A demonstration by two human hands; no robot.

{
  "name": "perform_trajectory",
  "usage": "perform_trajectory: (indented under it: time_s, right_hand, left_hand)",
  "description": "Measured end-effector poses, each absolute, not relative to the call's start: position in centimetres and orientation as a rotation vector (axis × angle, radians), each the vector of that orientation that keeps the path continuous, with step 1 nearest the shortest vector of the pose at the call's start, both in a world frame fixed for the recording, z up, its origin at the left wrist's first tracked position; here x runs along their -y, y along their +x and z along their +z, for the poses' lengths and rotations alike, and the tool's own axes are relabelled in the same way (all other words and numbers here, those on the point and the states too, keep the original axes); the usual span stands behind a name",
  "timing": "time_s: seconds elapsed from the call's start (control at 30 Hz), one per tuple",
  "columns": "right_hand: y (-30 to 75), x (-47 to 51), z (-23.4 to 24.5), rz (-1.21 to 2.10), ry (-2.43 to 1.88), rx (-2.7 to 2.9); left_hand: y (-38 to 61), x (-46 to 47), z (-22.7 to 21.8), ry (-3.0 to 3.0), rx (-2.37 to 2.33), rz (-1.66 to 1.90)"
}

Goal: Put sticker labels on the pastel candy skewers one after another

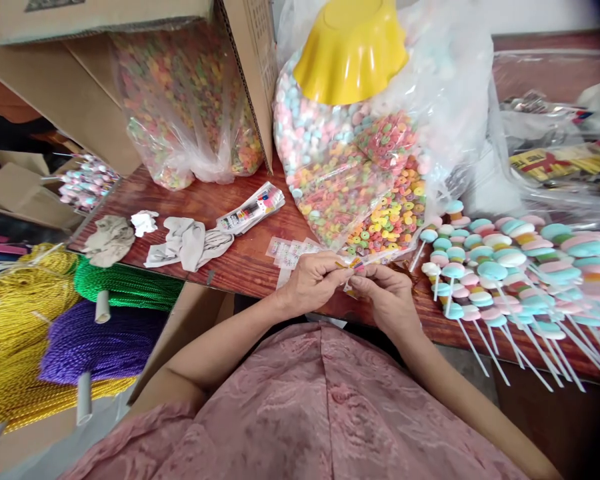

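Note:
My left hand (314,280) and my right hand (385,293) meet at the table's near edge, fingertips pinched together. Between them they hold a small printed piece (359,266) with yellow, orange and purple on it, mostly covered by my fingers; its exact kind cannot be made out. Just behind the hands lies an open clear bag of ring-shaped candies (387,210) in orange, yellow, green and red. Small clear printed packets (295,253) lie beside my left hand. To the right of my right hand, marshmallow sticks (500,270) are piled with their white sticks toward me.
A yellow scalloped bowl (353,53) rests upside down on a bag of pastel marshmallows (300,113). A cardboard box (255,73) holds bagged candy rings (180,93). Grey cloth (190,243) and a stack of printed bags (253,208) lie left. Purple cord (105,340) hangs below.

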State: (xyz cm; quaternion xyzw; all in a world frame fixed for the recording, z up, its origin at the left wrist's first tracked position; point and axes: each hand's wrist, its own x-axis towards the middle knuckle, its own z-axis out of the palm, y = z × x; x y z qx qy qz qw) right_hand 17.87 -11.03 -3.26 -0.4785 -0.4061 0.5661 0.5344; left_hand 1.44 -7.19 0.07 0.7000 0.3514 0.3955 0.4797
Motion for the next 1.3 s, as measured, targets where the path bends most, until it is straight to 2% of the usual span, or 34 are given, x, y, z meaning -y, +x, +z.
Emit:
perform_trajectory:
  time_s: [0.17, 0.27, 0.33, 0.4, 0.5, 0.6, 0.8, 1.0, 1.3]
  right_hand:
    - [19.6, 9.2, -1.9, 1.696, -1.055, 1.071]
    - [20.8, 8.7, -0.8, 1.694, -1.023, 1.470]
    - [21.3, 9.0, 0.1, 1.409, -0.947, 1.909]
    - [21.5, 9.9, 1.3, 0.903, -0.745, 2.289]
    - [21.3, 11.7, 2.9, 0.242, -0.395, 2.537]
    - [20.9, 12.9, 3.8, -0.007, -0.278, 2.546]
    - [20.0, 12.9, 3.8, 0.064, -0.245, 2.499]
    - [19.3, 12.4, 3.9, 0.198, -0.082, 2.478]
    - [18.1, 12.2, 4.0, -0.052, -0.250, 2.433]
  left_hand:
    - [1.6, 6.4, 1.4, 1.875, -0.823, 0.845]
    - [1.4, 6.3, 2.0, 1.647, -0.787, 0.606]
    - [1.1, 6.4, 2.2, 1.350, -0.756, 0.397]
    - [0.8, 6.5, 2.3, 1.088, -0.705, 0.181]
    - [0.4, 6.7, 2.2, 0.914, -0.580, -0.105]
    - [0.1, 6.6, 2.0, 0.912, -0.504, -0.240]
    - [-0.1, 6.2, 2.8, 1.076, -0.384, -0.313]
    - [0.0, 6.5, 2.3, 1.149, -0.335, -0.169]
    - [-0.6, 6.4, 1.7, 1.385, -0.474, 0.160]
